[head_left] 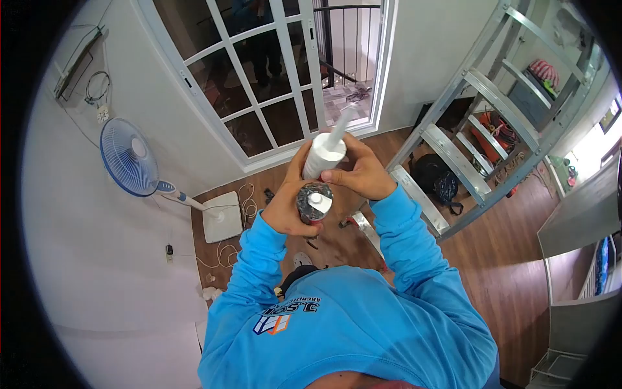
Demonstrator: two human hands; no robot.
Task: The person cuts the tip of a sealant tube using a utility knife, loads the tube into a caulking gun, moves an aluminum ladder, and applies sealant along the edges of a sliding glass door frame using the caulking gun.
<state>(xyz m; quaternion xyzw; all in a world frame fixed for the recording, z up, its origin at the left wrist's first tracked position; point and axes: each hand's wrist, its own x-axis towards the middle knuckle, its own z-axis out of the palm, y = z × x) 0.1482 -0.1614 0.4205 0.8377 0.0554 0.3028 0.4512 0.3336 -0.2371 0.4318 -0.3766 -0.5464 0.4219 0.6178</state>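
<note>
Two tubes are held close together in front of my chest. One is a white cartridge with a long translucent nozzle pointing up and away. The other is a dark, smeared cylinder with a white cap-like tip, nearer to my body. My left hand wraps round the dark cylinder, and its fingers reach up along the left side of the white cartridge. From the right, my right hand grips the white cartridge, with its thumb across the lower front. The cartridge's lower end is hidden behind the hands.
A blue and white fan stands at the left, with loose cables by its base. Ahead is a sliding glass door. A metal ladder rises at the right, with a black bag behind it.
</note>
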